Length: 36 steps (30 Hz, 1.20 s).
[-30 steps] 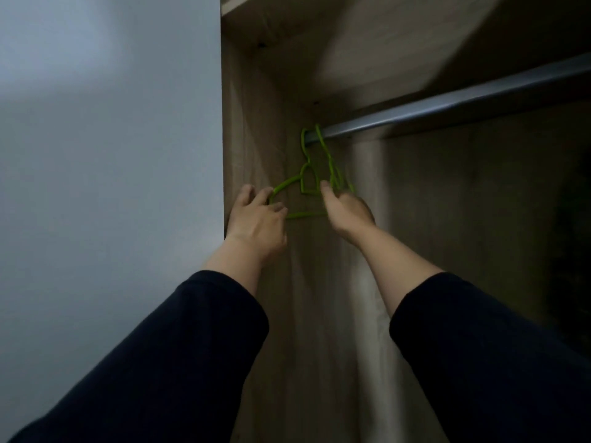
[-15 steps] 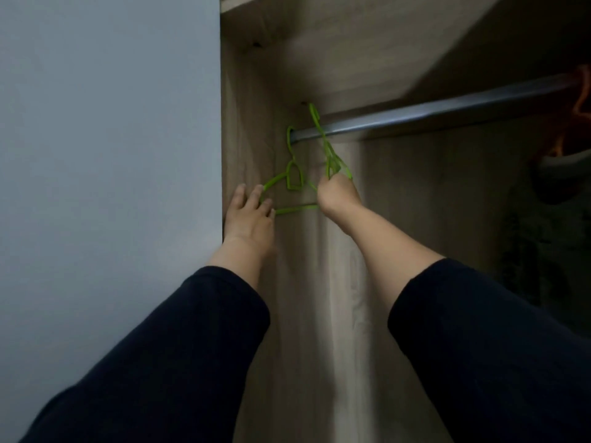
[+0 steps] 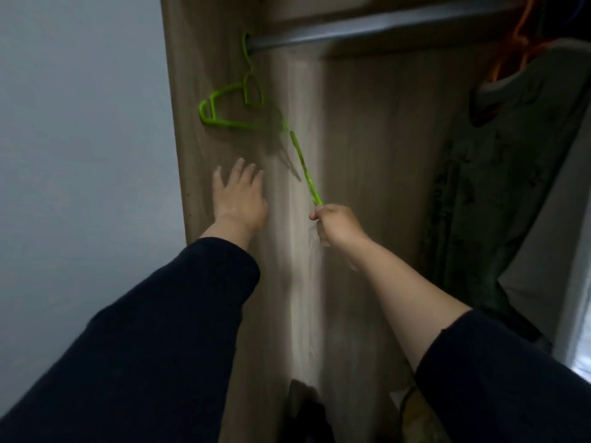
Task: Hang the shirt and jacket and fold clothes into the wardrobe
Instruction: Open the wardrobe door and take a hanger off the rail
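A green hanger hangs from the left end of the metal rail inside the wooden wardrobe. My right hand grips a second green hanger by one end, off the rail and slanting up to the left. My left hand is open with fingers spread, below the hanging hanger and touching nothing I can make out. A dark patterned garment hangs at the right on an orange hanger.
The wardrobe's left side panel borders a plain white wall. Dark and yellowish items lie at the wardrobe's bottom, too dim to identify. The rail's middle stretch is bare.
My right hand has pulled one green hanger off the rail and down. My left hand let go of the other hanger and dropped lower. The view tilted down and right.
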{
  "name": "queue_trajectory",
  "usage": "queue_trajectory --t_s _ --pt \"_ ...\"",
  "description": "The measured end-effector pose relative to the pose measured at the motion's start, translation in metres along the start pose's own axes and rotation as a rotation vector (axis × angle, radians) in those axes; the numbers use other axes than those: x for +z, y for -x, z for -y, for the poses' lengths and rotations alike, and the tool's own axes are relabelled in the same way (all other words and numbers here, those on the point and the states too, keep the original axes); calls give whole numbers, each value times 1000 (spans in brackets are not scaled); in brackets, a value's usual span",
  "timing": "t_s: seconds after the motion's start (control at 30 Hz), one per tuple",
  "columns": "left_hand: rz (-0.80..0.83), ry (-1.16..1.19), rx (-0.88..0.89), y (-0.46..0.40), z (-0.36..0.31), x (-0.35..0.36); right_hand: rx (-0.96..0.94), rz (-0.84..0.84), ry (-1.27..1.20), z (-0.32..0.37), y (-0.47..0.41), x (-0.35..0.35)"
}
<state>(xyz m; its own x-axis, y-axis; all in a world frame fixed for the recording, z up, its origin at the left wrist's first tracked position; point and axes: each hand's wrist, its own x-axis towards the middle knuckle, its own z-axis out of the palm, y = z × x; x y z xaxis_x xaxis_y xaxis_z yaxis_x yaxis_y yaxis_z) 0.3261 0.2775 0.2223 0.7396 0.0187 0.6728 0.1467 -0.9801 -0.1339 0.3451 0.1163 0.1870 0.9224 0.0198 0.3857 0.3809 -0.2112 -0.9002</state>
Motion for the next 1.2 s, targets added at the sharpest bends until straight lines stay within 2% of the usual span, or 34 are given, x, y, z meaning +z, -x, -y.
queue_trajectory --t_s 0.1,0.2,0.27,0.37,0.53,0.67,0.8,0.87,1.03,1.2 --pt "168 574 -162 23 -40 23 43 51 -55 -12 49 -14" --pt "158 1059 -324 41 -67 29 57 157 -126 -20 93 -37" --pt "146 1187 -368 50 -77 23 68 269 -197 -26 118 -56" --pt "141 1260 -404 73 -92 13 92 421 -264 -35 145 -84" --pt "31 883 -418 133 -99 -12 112 567 -67 -52 172 -110" --pt "17 614 -322 185 -108 -45 -129 560 386 -49 186 -108" --pt "3 581 -321 237 -100 -76 -324 592 615 -23 208 -88" --pt "-15 567 -337 265 -90 -95 -407 589 651 -12 225 -75" --pt "14 245 -405 347 -49 -141 -644 597 617 11 278 -37" --pt "70 -89 -530 432 -3 -194 -739 742 480 37 350 10"
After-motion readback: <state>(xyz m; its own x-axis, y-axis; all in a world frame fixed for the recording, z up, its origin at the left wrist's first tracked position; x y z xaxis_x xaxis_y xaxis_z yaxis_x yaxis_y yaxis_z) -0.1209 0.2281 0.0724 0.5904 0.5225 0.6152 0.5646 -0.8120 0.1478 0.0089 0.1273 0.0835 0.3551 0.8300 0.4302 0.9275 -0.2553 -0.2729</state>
